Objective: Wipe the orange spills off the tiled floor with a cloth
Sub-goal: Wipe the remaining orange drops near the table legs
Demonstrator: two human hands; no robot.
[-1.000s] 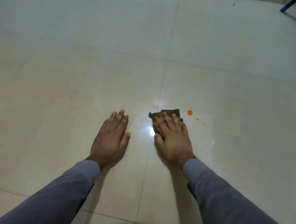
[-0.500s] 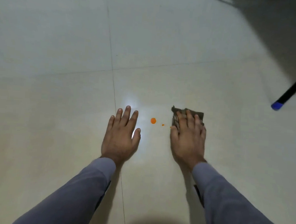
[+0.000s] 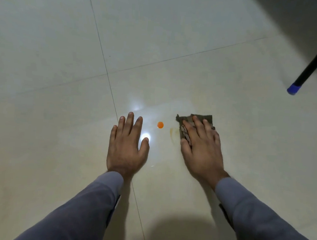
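A round orange spill (image 3: 160,125) sits on the pale tiled floor (image 3: 64,57), between my two hands. Just right of it lies a faint orange smear (image 3: 173,133). My right hand (image 3: 201,147) presses flat on a dark brown cloth (image 3: 206,119), fingers straight, right beside the smear. The cloth's far edge and left side show past my fingers; the rest is under my palm. My left hand (image 3: 126,145) rests flat on the floor, fingers spread, left of the spill and holding nothing.
A black furniture leg with a blue foot (image 3: 294,90) stands on the floor at the right, far from my hands. Tile joints (image 3: 108,75) cross just beyond my left hand. A ceiling light glares on the floor (image 3: 145,138) by my left thumb.
My right hand slid the cloth over the small orange drops, leaving a faint smear where they were. The large spill is unchanged. My head turned, bringing the black leg into view.
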